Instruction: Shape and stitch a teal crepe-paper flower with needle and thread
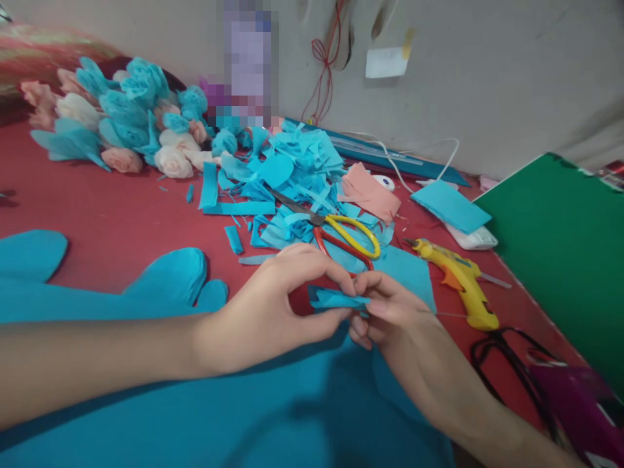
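Both my hands meet over a small folded piece of blue crepe paper. My right hand pinches its right end between thumb and fingers. Around its left part curves my left hand, with thumb below and index finger above, their tips closed in at the paper. Just beyond my fingers lie scissors with one yellow and one red handle, blades resting on a heap of blue paper scraps. A large blue sheet spreads beneath my forearms, and rounded blue petal pieces lie to the left.
Blue, pink and white paper flowers are piled at the back left. A yellow glue gun lies on the red table at right, near folded blue paper and a green board. Pink paper lies behind the scissors.
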### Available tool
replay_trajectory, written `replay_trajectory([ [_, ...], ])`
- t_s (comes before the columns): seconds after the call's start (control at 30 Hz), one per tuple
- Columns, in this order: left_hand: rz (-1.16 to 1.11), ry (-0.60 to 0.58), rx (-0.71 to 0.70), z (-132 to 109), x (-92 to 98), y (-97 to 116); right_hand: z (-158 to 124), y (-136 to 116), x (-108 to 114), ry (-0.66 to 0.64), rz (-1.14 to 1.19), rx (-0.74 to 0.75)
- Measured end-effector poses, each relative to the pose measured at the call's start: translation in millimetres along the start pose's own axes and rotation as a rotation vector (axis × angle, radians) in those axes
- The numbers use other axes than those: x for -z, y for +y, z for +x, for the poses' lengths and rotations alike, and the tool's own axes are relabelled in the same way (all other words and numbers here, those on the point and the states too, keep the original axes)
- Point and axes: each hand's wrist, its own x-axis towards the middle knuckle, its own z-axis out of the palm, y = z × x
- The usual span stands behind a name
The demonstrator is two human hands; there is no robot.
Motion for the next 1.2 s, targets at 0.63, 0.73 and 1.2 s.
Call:
replay_trajectory([
  [0.63, -0.108, 0.003, 0.122, 0.6, 0.7, 2.5, 0.1, -12.5, 16.5, 0.112, -0.428, 0.43],
  [0.73, -0.198, 0.016, 0.187, 1.8, 0.7, 1.0, -4.8, -22.9, 22.1, 0.275, -0.794, 0.819],
  [1.2, -0.403, -0.01, 0.355, 3.7, -0.7, -3.6, -8.6, -27.5, 13.6, 0.245, -1.628, 1.367],
])
